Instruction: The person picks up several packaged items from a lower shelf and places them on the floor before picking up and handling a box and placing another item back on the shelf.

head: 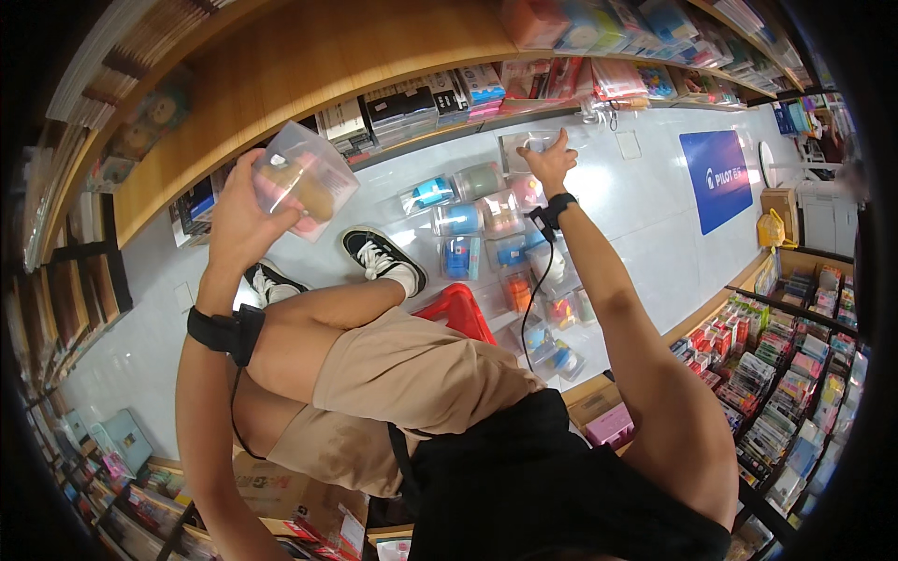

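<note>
My left hand (256,210) grips a clear plastic box (316,158) with a pink and tan item inside, held up near the shelf edge. My right hand (551,161) reaches out over the floor, fingers spread, above a clear box (515,151) at the far end of a group. Whether it touches that box, I cannot tell. Several more clear boxes stand or lie on the tiles, among them one with a bright blue item (433,191), one with a darker blue item (457,257) and one with an orange item (519,291).
A wooden shelf (337,49) with packed goods under it runs along the far side. A red plastic stool or basket (466,315) is beside my knee. Cardboard boxes (309,494) stand behind me. A blue floor mat (715,181) and pen racks (758,365) are at the right.
</note>
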Available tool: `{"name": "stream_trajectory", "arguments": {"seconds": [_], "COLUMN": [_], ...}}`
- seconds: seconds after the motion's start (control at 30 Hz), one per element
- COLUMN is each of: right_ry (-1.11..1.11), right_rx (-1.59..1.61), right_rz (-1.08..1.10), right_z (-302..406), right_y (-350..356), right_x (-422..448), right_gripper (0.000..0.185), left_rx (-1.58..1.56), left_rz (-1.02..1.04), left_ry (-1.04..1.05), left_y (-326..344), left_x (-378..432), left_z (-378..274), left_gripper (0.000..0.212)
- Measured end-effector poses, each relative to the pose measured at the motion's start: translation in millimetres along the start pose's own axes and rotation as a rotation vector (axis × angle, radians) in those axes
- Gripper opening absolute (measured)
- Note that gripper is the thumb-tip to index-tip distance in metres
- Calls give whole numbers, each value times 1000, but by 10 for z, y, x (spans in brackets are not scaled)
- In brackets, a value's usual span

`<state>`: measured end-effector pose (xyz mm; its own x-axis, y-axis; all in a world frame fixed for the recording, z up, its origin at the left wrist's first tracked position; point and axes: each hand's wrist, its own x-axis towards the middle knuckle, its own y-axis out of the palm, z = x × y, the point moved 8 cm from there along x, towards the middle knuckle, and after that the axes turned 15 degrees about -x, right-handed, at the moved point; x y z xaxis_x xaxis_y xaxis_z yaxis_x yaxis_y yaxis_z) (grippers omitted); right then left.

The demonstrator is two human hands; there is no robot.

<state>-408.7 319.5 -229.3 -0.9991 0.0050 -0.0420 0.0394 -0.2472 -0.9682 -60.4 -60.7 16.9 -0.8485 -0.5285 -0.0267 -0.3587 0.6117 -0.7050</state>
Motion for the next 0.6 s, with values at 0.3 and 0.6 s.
{"name": "stream_trajectory", "arguments": {"seconds": [0.3,0.6], "right_ry": [-72,-921], "right_rx": [-257,514], "right_rz": [296,447], "right_z": [193,1181], "right_y": [841,-285], "right_x": [62,-1063], "right_gripper": [125,102], "left_rx": [-96,-69], "left_rz": [75,342], "left_ry": [-4,59], "left_y": [324,864], "left_x": [-83,-65], "left_z": [-120,-333], "left_gripper": [88,84]}}
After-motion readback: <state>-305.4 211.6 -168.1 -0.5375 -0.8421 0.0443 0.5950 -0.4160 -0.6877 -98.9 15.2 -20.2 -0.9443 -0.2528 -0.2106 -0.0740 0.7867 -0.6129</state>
